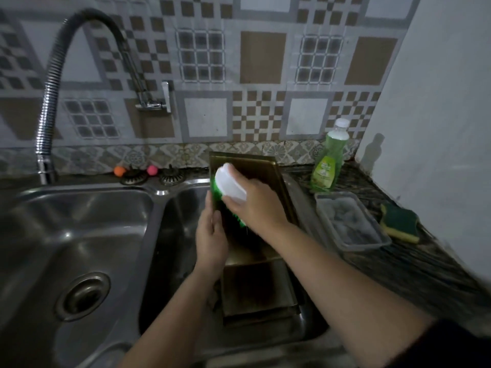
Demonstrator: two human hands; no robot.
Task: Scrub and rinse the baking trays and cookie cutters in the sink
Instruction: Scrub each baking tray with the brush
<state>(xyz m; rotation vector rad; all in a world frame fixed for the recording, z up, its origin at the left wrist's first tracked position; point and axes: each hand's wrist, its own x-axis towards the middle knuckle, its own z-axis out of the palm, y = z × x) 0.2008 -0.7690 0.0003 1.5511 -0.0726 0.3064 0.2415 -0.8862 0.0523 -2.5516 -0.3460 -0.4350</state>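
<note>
Double steel sink (87,208); right basin holding a dark baking tray (259,171) propped on end, long axis running from the basin up toward the tiled wall, top edge leaning on the rim. Second tray (255,285) lying flat below it. Right hand (255,205) curled round a white scrub brush (229,185), green bristles against the upright tray. Left hand (212,235) gripping that tray's left edge. On the desk (414,264): clear plastic tub (350,221), contents unclear, green soap bottle (329,158), sponge (400,223).

No legible text anywhere. Label on green dish soap bottle (326,166) at back of counter (414,261): printed green-and-white graphic, lettering too blurred to read.
</note>
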